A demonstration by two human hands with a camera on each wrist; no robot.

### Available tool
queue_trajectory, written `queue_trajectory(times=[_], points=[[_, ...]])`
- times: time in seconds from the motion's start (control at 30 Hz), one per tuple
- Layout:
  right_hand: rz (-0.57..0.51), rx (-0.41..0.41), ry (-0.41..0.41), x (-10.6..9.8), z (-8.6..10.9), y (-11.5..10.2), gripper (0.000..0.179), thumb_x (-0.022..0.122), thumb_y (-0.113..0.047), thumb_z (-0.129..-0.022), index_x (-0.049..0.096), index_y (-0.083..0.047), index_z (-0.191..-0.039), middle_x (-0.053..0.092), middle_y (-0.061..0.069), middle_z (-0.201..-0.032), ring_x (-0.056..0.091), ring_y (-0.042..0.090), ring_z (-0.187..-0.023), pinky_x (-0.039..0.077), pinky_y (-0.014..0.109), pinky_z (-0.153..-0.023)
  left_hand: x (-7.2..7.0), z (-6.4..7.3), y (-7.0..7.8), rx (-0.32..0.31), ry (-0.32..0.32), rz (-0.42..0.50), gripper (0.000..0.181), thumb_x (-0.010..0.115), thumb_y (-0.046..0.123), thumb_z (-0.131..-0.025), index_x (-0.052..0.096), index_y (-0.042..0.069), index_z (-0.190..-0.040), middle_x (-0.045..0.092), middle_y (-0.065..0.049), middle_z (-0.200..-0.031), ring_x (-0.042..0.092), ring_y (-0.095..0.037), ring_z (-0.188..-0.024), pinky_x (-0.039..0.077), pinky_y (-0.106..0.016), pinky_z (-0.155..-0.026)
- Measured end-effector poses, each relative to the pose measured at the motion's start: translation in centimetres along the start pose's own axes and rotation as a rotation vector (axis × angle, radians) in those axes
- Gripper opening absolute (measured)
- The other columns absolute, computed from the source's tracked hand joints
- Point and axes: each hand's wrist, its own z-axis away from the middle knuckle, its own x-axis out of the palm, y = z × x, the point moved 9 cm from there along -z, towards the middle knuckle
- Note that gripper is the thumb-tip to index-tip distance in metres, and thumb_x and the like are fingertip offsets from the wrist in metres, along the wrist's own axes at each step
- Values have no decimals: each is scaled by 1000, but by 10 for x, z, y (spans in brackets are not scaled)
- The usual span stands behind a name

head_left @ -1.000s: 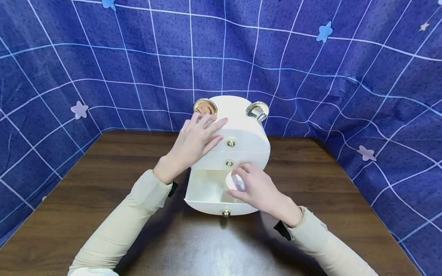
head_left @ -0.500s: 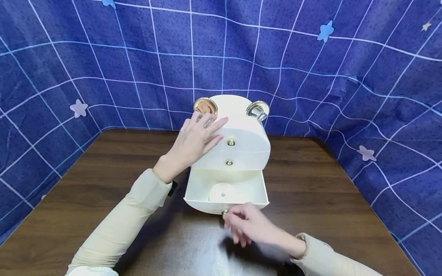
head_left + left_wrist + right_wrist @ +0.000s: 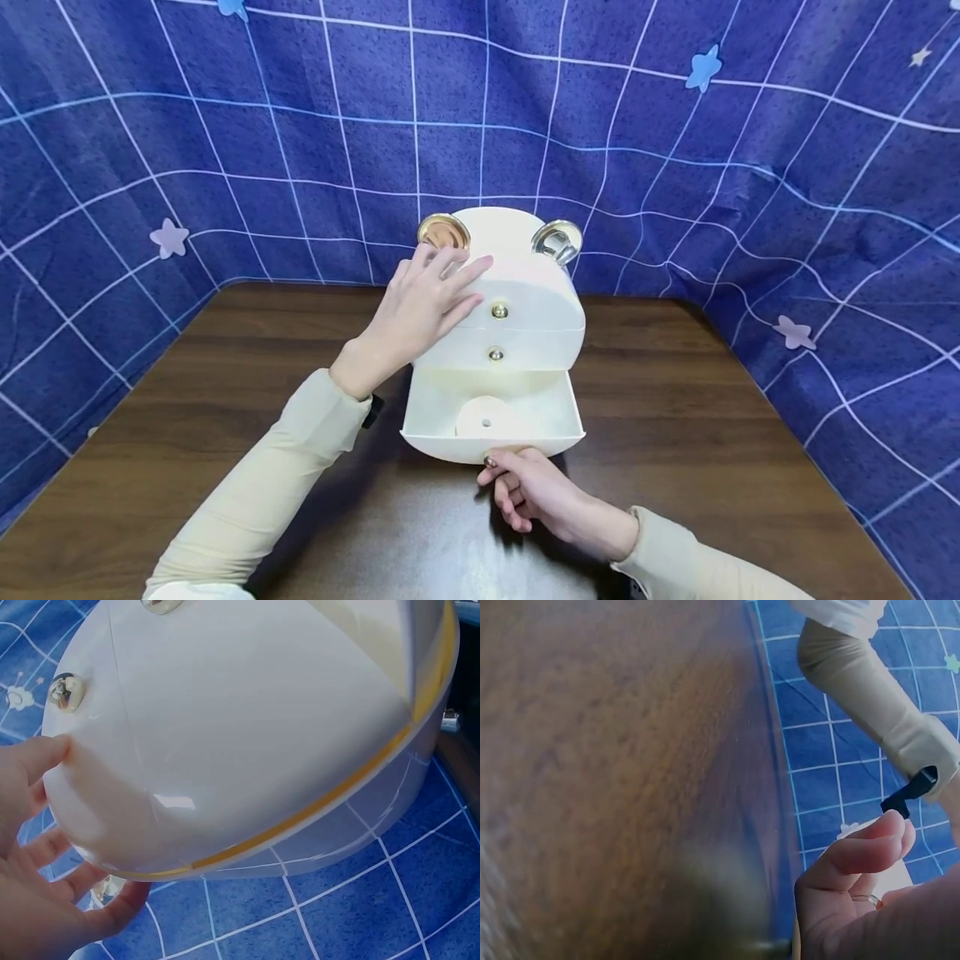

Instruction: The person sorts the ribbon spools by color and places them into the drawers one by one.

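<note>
A white bear-shaped drawer box with shiny round ears stands on the table. Its bottom drawer is pulled out, and in it sits a round white disc with a small dark spot at its middle. My left hand rests with spread fingers on the box's upper left; in the left wrist view its thumb touches the front face. At the drawer's front, my right hand pinches the small metal knob between thumb and forefinger, its other fingers curled below.
Two more drawer knobs, an upper knob and a lower knob, show on the front above the pulled-out drawer. The dark wooden table extends around the box. Blue grid-patterned cloth hangs behind and at both sides.
My right hand has let go of the round white disc, leaving it in the drawer, then moved down and taken hold of the drawer's knob. My left hand has stayed put.
</note>
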Motion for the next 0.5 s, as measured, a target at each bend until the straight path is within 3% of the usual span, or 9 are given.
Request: queue_trajectory(times=[0.5], points=[[41, -32, 54, -15, -14, -7, 37, 43, -30, -99, 60, 2, -98, 47, -8, -50, 44, 6, -41, 36, 21, -42, 0, 1, 0, -7, -3, 20, 41, 59, 36, -95, 56, 26, -134, 59, -7, -122, 50, -31, -103, 44, -42, -70]])
